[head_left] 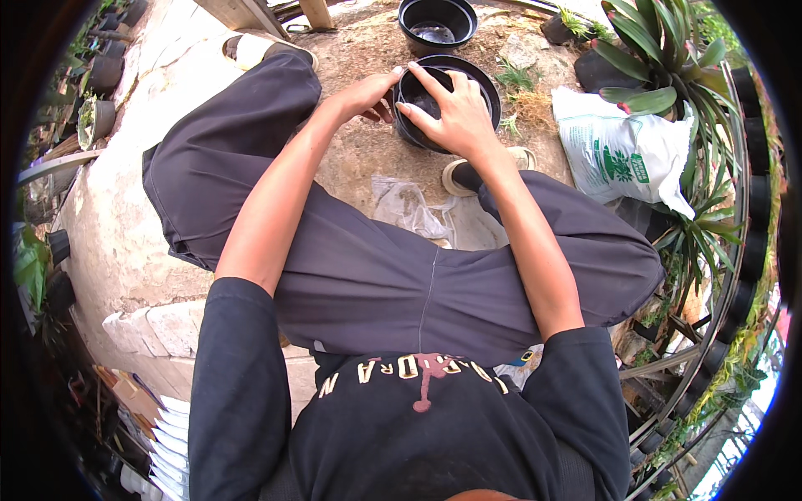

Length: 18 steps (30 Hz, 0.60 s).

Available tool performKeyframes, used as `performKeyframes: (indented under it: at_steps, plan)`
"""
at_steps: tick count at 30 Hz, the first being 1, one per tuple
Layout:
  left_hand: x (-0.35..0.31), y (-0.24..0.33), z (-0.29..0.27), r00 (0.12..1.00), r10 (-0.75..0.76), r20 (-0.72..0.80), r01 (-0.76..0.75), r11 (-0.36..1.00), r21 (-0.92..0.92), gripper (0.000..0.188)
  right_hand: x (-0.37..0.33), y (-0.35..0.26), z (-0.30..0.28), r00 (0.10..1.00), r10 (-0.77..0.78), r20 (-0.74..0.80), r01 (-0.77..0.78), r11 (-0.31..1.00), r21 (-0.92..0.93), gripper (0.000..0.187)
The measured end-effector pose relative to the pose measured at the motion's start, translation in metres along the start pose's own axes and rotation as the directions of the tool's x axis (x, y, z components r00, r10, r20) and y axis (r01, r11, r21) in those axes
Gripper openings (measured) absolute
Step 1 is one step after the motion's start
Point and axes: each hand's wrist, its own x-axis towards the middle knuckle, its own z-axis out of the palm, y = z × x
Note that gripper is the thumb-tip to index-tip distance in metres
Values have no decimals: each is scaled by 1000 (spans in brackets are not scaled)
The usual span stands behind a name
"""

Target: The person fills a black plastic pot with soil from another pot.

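Note:
In front of me on the ground is a round black plant pot (421,90), with a wider black pot (491,93) around or just behind it; how deep one sits in the other is hidden. My right hand (458,117) reaches over the smaller pot, its thumb and fingers spread across the opening and gripping the rim. At the left side of that same rim, my left hand (368,93) holds on with its fingertips, the other fingers curled against the outer wall. Another black pot (437,29) stands just beyond, with something shiny at its bottom.
A white sack with green print (622,146) lies to the right, beside a long-leaved potted plant (660,50). A clear plastic bag (405,204) is on the ground between my legs. Wooden posts (242,15) stand at the far left; pots (102,75) line the left edge.

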Motion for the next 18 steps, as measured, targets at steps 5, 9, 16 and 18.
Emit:
performKeyframes:
  at_steps: [5, 9, 16, 18]
  plan:
    - [-1, 5, -3, 997, -35, 65, 35, 999, 14, 60, 14, 18, -23, 970, 155, -189, -104, 962, 254, 79]
    - [-4, 20, -4, 992, 112, -61, -90, 953, 289, 59, 15, 31, -49, 917, 357, -178, -231, 839, 492, 82]
    - [-5, 65, 24, 856, 488, -170, -446, 863, 236, 61, 3, 38, -38, 864, 483, -143, -305, 727, 615, 95]
    - [-26, 89, 39, 941, 331, -73, -319, 938, 133, 64, -2, 27, -36, 871, 481, -99, -325, 716, 618, 103]
